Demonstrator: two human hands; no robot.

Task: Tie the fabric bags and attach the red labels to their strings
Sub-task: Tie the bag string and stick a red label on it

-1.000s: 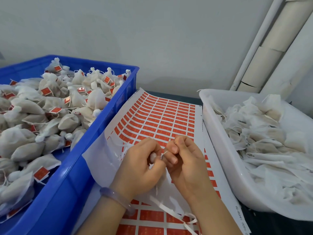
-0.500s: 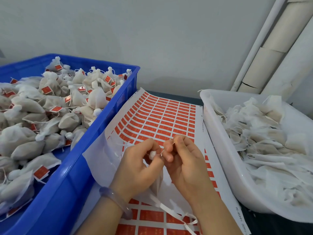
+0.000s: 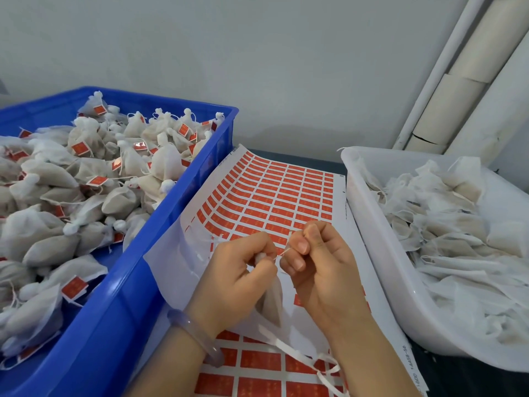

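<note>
fabric bag [image 3: 272, 303] points neck-away, long axis toward the person, gripped by left hand [image 3: 240, 276] (right hand [image 3: 320, 270] pinches its string [image 3: 282, 252]).

- You have soft, even, bright light; shadows are faint.
- Wide-angle distortion bends the pipes [image 3: 469, 58] at your right edge.
- Detail looks slightly soft.

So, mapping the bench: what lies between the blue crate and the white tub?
Head view: the sheet of red labels; over it the left hand grips a fabric bag, the right hand pinches its string.
</note>
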